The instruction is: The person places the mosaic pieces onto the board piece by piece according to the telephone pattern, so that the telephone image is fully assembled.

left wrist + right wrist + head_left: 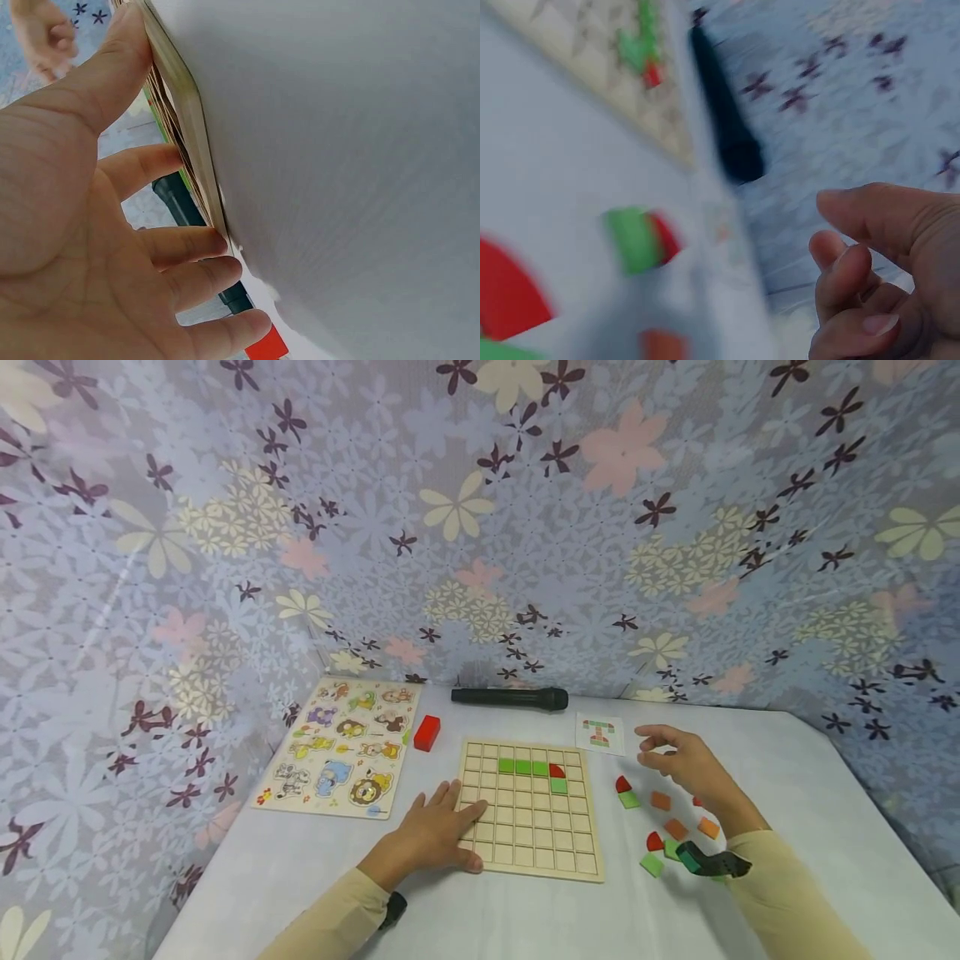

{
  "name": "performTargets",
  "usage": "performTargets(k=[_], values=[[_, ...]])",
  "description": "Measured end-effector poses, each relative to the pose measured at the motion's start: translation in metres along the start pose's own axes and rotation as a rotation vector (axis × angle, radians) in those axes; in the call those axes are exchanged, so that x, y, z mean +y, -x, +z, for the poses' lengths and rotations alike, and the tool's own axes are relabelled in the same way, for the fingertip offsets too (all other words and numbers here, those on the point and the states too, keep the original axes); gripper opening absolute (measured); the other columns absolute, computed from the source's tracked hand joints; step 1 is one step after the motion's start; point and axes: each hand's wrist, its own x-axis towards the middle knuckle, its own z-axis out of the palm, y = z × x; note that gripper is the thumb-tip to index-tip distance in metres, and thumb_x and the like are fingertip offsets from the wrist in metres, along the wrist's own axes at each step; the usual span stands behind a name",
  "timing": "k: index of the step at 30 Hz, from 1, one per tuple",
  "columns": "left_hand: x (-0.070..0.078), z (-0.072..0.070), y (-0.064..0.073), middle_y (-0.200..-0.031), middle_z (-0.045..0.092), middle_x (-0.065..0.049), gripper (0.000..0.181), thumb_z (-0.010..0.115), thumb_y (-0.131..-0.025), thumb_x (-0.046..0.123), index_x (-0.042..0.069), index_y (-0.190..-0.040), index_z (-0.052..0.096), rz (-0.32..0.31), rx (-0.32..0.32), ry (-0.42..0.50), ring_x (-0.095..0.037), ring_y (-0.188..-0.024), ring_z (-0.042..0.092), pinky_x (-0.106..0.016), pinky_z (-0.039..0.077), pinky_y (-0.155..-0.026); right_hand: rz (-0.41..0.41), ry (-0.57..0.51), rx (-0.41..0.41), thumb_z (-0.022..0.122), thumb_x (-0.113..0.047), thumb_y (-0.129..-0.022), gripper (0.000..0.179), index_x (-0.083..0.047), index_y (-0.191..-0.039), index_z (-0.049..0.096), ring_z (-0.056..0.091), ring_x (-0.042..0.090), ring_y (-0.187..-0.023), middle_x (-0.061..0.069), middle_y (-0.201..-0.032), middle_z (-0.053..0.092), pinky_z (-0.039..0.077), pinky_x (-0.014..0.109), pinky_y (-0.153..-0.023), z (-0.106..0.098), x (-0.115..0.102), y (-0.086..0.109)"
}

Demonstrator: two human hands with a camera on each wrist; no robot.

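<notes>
A square wooden grid board (525, 835) lies on the white table. A row of green tiles (525, 767) sits in its upper cells, ending in a red quarter-round piece (557, 771) with another green tile (558, 786) below. My left hand (431, 831) rests on the board's left edge, fingers spread; the left wrist view shows its fingertips along the wooden side (196, 127). Raised over the table right of the pattern card (611, 745), my right hand (686, 764) has loosely bent fingers and holds nothing, as the right wrist view (885, 277) also shows.
Loose green (652, 864), orange (661, 800) and red pieces (655, 841) are scattered right of the board, partly under the right forearm. Behind it lies a black microphone (510, 697). A red block (427, 733) and an animal puzzle board (330, 752) are on the left.
</notes>
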Motion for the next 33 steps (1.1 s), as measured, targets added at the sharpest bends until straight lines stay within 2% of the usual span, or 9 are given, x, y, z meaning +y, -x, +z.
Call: performTargets(k=[5, 8, 13, 21, 27, 33], values=[[0.0, 0.0, 0.001, -0.166, 0.024, -0.023, 0.092, 0.08, -0.077, 0.058, 0.026, -0.156, 0.044, 0.003, -0.004, 0.004, -0.041, -0.154, 0.022, -0.064, 0.023, -0.119, 0.064, 0.052, -0.057, 0.07, -0.017, -0.095, 0.056, -0.004, -0.146, 0.051, 0.059, 0.027, -0.089, 0.021, -0.123, 0.059, 0.052, 0.034, -0.068, 0.021, 0.025, -0.005], [0.001, 0.0, 0.001, -0.166, 0.024, -0.023, 0.092, 0.08, -0.077, 0.058, 0.026, -0.156, 0.044, 0.005, -0.008, 0.011, -0.041, -0.154, 0.022, -0.064, 0.023, -0.119, 0.106, 0.07, -0.072, 0.074, -0.015, -0.091, 0.057, -0.005, -0.143, 0.055, 0.056, 0.024, -0.084, 0.02, -0.12, 0.059, 0.051, 0.033, -0.065, 0.03, 0.033, -0.005], [-0.001, 0.001, 0.0, -0.166, 0.024, -0.023, 0.092, 0.08, -0.077, 0.058, 0.026, -0.156, 0.044, 0.007, -0.005, 0.013, -0.041, -0.154, 0.022, -0.064, 0.023, -0.119, 0.062, 0.099, -0.089, 0.078, -0.017, -0.088, 0.058, -0.005, -0.141, 0.057, 0.057, 0.025, -0.091, 0.02, -0.121, 0.06, 0.052, 0.034, -0.072, 0.034, 0.034, -0.002], [-0.002, 0.001, 0.0, -0.166, 0.024, -0.024, 0.093, 0.08, -0.077, 0.058, 0.026, -0.156, 0.044, 0.009, -0.003, 0.011, -0.041, -0.154, 0.022, -0.064, 0.024, -0.119, 0.029, 0.168, -0.119, 0.069, -0.012, -0.093, 0.047, -0.001, -0.138, 0.058, 0.059, 0.03, -0.099, 0.023, -0.122, 0.061, 0.056, 0.038, -0.077, 0.034, 0.027, -0.007], [-0.001, 0.0, 0.0, -0.165, 0.024, -0.024, 0.092, 0.08, -0.077, 0.058, 0.026, -0.156, 0.044, 0.008, -0.003, 0.015, -0.042, -0.154, 0.022, -0.064, 0.024, -0.119, 0.045, 0.216, -0.08, 0.072, -0.011, -0.092, 0.035, -0.003, -0.125, 0.067, 0.056, 0.032, -0.105, 0.016, -0.114, 0.065, 0.052, 0.048, -0.09, 0.039, 0.025, -0.01], [-0.001, 0.0, 0.0, -0.166, 0.024, -0.024, 0.092, 0.08, -0.077, 0.058, 0.025, -0.156, 0.044, 0.006, -0.008, 0.02, -0.042, -0.154, 0.022, -0.064, 0.024, -0.119, 0.009, 0.24, -0.039, 0.071, -0.015, -0.094, 0.029, -0.003, -0.121, 0.068, 0.059, 0.028, -0.102, 0.012, -0.11, 0.067, 0.051, 0.049, -0.089, 0.043, 0.029, -0.013]])
